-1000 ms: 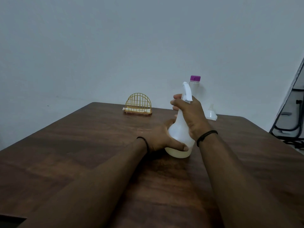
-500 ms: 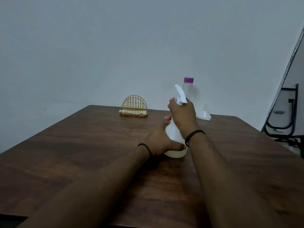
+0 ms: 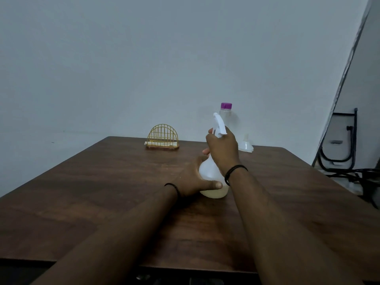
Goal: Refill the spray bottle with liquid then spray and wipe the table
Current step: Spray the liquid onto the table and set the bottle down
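While our left hand (image 3: 192,178) wraps the wide lower body of the translucent white plastic spray bottle (image 3: 211,173) and our right hand (image 3: 223,150) is closed around its neck just under the white trigger head (image 3: 219,124), the bottle stands upright on the dark brown wooden desk (image 3: 123,182), about mid-desk and slightly right. We judge it light: only a shallow layer of pale yellowish liquid shows at the bottom, and the thin plastic wall will likely give if squeezed, so we would keep the base pinned low and twist at the collar, where it is stiffest. Smooth plastic may slip if wet. Behind it, near the far edge, stand a clear bottle with a purple cap (image 3: 225,115) and a small white plastic funnel (image 3: 245,145), both close to our right hand; a careless elbow could tip them. A gold wire holder (image 3: 162,136) sits further left. We have broad bare desk to the left and towards us.
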